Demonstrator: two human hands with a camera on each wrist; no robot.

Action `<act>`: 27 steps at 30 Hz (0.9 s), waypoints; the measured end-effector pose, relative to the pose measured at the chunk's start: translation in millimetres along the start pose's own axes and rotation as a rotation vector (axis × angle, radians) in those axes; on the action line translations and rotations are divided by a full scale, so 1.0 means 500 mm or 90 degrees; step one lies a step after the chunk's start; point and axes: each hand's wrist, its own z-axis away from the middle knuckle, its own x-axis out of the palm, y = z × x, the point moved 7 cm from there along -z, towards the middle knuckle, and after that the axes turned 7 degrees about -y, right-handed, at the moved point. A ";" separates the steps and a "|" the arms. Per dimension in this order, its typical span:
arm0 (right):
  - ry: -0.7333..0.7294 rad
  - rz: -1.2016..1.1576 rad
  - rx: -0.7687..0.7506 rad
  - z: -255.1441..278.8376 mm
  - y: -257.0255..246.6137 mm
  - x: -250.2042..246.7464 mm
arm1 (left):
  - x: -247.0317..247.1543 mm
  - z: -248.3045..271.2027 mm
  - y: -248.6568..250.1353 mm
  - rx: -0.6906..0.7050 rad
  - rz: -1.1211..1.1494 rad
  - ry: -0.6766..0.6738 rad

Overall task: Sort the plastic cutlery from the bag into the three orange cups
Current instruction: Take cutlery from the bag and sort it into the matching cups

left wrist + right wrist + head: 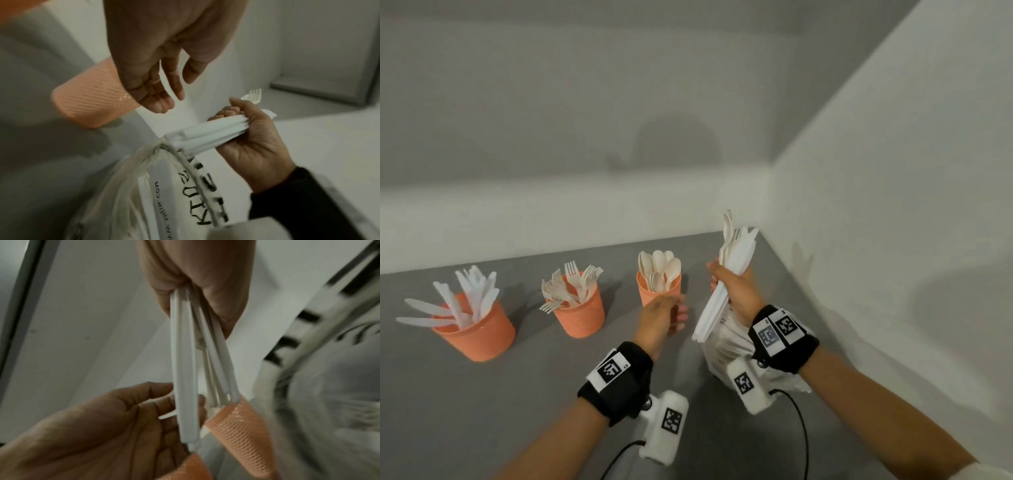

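Three orange cups stand in a row on the grey table (pixel 482 411): the left cup (pixel 479 332) holds knives, the middle cup (pixel 582 315) forks, the right cup (pixel 657 291) spoons. My right hand (pixel 736 291) grips a bundle of mixed white cutlery (pixel 726 274) by the handles, raised above the printed plastic bag (pixel 726 353). My left hand (pixel 667 315) hovers empty in front of the spoon cup, fingers relaxed. In the left wrist view a small gap separates the left hand (pixel 162 97) from the bundle (pixel 205 134). The right wrist view shows the handles (pixel 187 369) hanging beside the left hand's fingers (pixel 156 404).
White walls close the table at the back and on the right, forming a corner just behind the bundle. The bag (pixel 144 186) stands against the right wall and still holds cutlery. Black cables run from the wrist cameras (pixel 664 425) toward the front edge.
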 end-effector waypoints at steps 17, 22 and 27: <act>-0.072 -0.059 0.092 0.033 0.114 0.375 | -0.212 0.127 0.006 -0.126 0.197 -0.056; -0.192 -0.020 0.131 0.056 0.124 0.454 | -0.285 0.150 0.032 -0.047 0.093 -0.087; -0.262 0.110 0.132 0.088 0.148 0.528 | -0.325 0.175 0.039 -0.029 -0.124 -0.075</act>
